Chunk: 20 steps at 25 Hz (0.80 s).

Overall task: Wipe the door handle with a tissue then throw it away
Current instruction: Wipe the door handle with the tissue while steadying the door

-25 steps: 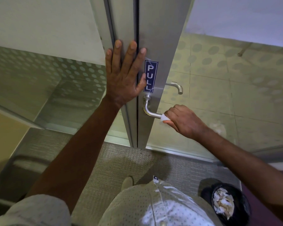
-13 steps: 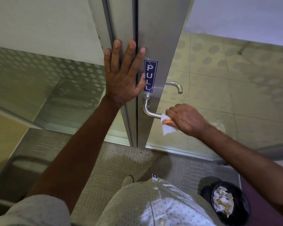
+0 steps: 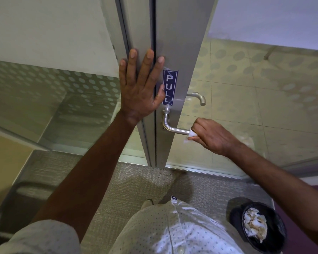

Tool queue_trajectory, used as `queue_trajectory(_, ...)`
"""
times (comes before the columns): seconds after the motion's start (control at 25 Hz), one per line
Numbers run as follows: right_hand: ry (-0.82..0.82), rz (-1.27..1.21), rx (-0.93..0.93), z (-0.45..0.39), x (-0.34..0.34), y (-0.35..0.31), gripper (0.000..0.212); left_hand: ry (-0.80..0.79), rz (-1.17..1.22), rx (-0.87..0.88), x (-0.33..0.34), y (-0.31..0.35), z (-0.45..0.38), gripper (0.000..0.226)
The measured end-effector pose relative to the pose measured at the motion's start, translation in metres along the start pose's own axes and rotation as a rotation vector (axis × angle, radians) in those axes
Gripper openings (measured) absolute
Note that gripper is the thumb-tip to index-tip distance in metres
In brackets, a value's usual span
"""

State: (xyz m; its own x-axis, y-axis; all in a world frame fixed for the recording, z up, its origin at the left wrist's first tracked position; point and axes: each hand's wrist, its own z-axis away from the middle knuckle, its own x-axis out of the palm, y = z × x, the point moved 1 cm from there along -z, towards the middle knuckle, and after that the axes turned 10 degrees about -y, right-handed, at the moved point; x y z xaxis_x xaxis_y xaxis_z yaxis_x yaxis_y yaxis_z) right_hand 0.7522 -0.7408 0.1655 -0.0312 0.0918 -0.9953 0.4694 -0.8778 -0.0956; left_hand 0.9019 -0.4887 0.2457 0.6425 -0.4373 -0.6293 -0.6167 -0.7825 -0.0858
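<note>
Two hands are on the door as I watch. My left hand point(image 3: 140, 88) lies flat on the metal door frame point(image 3: 180, 43), fingers apart and straight, exactly as it did half a second ago. My right hand point(image 3: 212, 137) is closed around the tissue point(image 3: 191, 134) at the free end of the door handle point(image 3: 171, 125). Half a second ago a loose corner of tissue hung below that hand; now only a small white wad shows between the fingers and the handle, and the hand sits slightly farther out along the bar. Just above the handle, a blue sticker point(image 3: 169, 87) reads "PULL" in white letters set vertically. A black bin point(image 3: 275, 237) stands on the carpet point(image 3: 136, 184) at lower right, holding crumpled paper. I cannot read any other writing.
</note>
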Motion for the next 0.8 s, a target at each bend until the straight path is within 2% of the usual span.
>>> queue_trajectory(0.24,-0.127,0.019,0.170,-0.018,-0.022,-0.014,0.074,0.002,0.002,0.011,-0.002,0.001,0.000,0.088)
queue_trajectory(0.32,-0.109,-0.042,0.211,-0.017,-0.023,-0.017,0.073,-0.005,0.005,0.012,-0.003,0.001,0.000,0.089)
queue_trajectory(0.44,0.053,-0.269,0.272,-0.005,-0.012,-0.027,0.053,-0.007,0.009,0.012,-0.004,0.001,0.000,0.086)
queue_trajectory(0.64,0.221,-0.650,0.597,-0.004,0.006,-0.051,0.030,-0.010,0.011,-0.005,-0.004,0.000,-0.001,0.065)
queue_trajectory(0.72,0.366,-0.878,0.745,-0.013,0.004,-0.061,0.021,0.000,0.017,-0.008,-0.003,0.001,-0.001,0.064)
queue_trajectory(0.8,0.546,-1.068,0.889,-0.022,0.006,-0.073,0.024,0.003,0.026,-0.012,-0.003,0.001,-0.001,0.065)
